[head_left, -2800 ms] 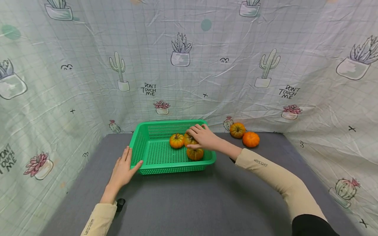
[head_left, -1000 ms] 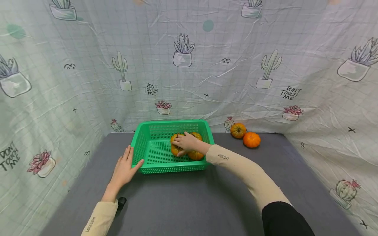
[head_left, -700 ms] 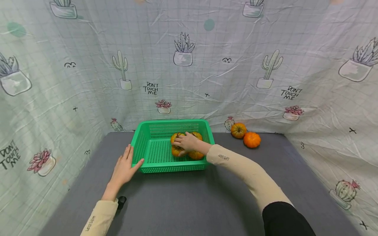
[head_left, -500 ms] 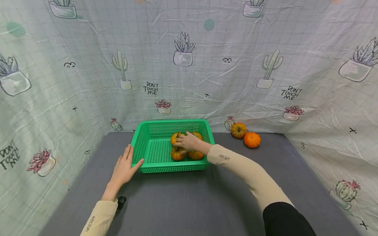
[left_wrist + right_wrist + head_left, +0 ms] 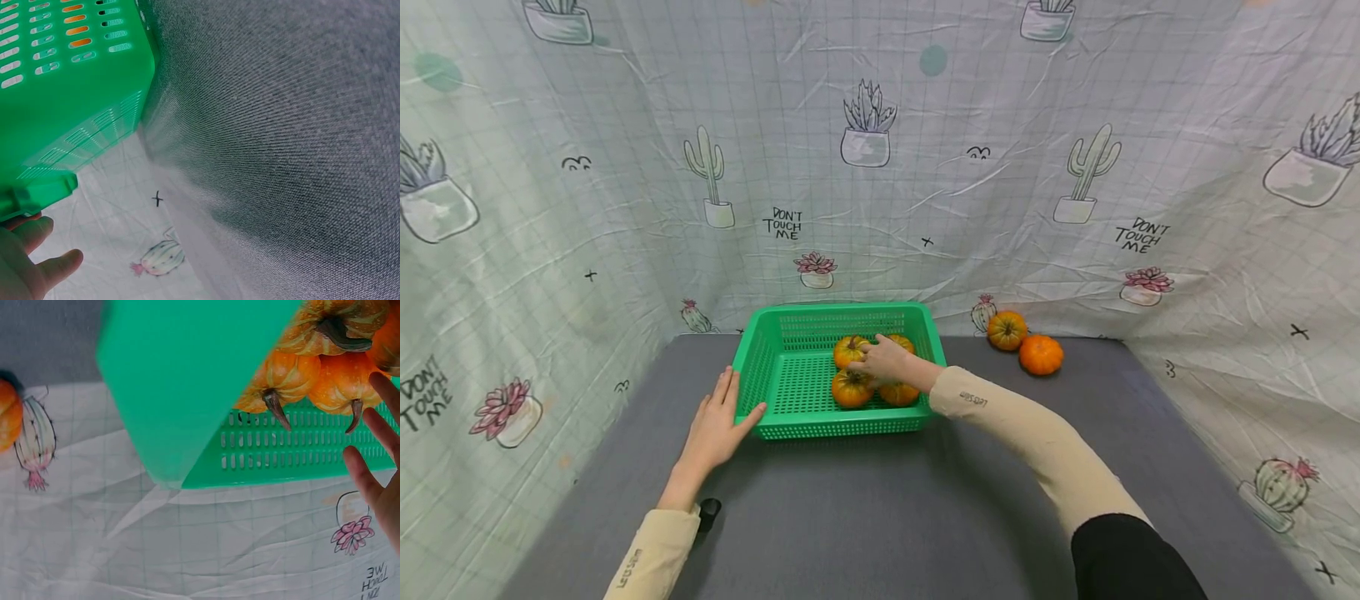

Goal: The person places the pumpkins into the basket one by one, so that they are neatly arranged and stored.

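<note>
Inside a green plastic basket [image 5: 842, 308] sit small orange pumpkins. My right hand [image 5: 887, 360] is above them, fingers spread and reaching left, with nothing gripped. Just below its fingers lies the front-left pumpkin [image 5: 852, 389]; beyond the fingertips is the back-left pumpkin [image 5: 847, 352]. The hand and wrist partly cover the back-right pumpkin [image 5: 901, 342] and the front-right pumpkin [image 5: 899, 396]. In the right wrist view, the fingers [image 5: 375, 425] are apart from the curved stems. My left hand [image 5: 711, 429] rests at the basket's left rim, fingers straight and thumb out along the front corner.
Outside the basket, to its right, a yellow-orange pumpkin [image 5: 1007, 331] and a brighter orange pumpkin [image 5: 1041, 355] sit by the back edge of the grey table [image 5: 880, 517]. A cactus-printed cloth [image 5: 925, 192] hangs behind and along both sides.
My right hand went from the basket's right side to the front-left pumpkin, then let go of it and drew up and slightly right. My left hand has stayed at the rim.
</note>
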A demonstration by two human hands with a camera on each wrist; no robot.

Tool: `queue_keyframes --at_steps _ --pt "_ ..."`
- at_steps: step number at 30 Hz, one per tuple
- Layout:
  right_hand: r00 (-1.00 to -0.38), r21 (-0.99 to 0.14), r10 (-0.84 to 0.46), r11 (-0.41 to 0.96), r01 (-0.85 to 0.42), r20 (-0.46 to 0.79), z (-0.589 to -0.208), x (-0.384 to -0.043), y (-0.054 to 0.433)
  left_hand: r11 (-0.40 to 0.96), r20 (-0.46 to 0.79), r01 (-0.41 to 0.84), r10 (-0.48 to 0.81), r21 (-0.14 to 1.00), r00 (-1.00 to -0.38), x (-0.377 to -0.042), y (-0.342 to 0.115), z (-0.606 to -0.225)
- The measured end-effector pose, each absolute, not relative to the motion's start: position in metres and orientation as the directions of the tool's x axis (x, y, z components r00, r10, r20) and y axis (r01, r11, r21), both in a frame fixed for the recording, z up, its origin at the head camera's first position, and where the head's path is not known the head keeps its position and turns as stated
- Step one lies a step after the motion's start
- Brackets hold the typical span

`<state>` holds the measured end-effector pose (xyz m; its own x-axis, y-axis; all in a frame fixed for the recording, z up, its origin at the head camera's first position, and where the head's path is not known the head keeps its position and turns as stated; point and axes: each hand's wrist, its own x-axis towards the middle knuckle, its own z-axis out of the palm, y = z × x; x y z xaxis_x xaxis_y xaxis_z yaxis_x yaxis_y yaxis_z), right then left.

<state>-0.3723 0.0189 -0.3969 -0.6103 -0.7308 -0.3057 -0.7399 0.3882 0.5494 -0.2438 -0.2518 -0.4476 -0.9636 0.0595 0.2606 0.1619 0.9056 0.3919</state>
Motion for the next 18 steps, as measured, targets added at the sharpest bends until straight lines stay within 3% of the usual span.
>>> queue_keyframes --at_steps 6,18 --pt "-0.575 0.519 -0.780 0.394 -0.758 -0.248 -0.390 -0.372 0.029 0.908 0.263 0.165 0.063 0.385 -0.963 -0.244 -0.251 -0.448" --pt "-0.412 0.469 -0.911 0.358 -0.807 -0.013 -0.379 -0.362 0.070 0.905 0.264 0.167 0.063 0.391 -0.962 -0.242 -0.252 -0.448"
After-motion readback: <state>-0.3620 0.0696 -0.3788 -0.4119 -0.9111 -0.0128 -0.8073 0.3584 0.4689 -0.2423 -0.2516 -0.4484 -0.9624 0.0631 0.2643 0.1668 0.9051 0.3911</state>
